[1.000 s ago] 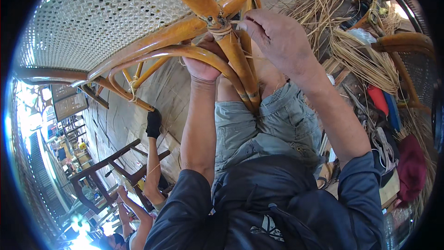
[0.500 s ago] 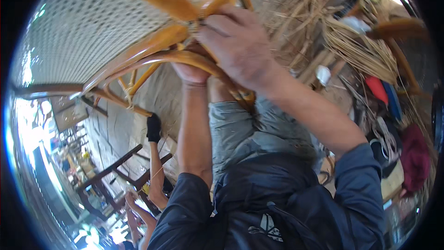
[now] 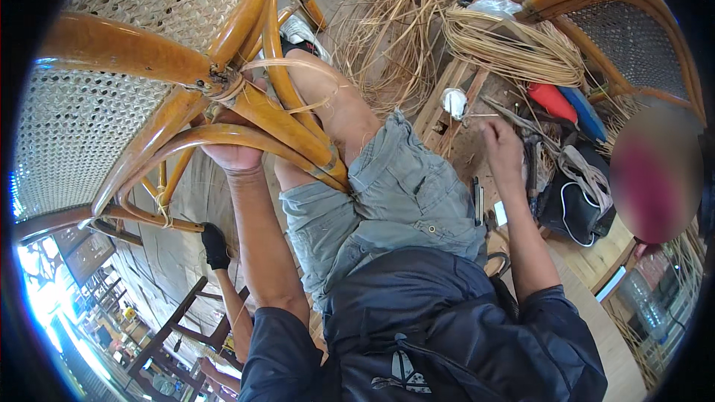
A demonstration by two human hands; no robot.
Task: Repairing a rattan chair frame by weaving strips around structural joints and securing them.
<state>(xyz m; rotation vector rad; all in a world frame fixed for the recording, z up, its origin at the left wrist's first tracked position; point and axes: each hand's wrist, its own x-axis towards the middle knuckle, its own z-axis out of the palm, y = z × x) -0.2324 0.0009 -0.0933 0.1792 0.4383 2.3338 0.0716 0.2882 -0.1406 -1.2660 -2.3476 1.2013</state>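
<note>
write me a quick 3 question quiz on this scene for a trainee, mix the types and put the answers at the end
1. Multiple choice: which of the person's hands is at the rattan chair frame?
a) left
b) right
c) both

2. True or false: a red item lies right beside a blue one.

3. Fill in the blank: the coiled cane strands lie toward the person's ____ side.

Key:
1. a, the left hand, partly hidden by the poles
2. True
3. right
</note>
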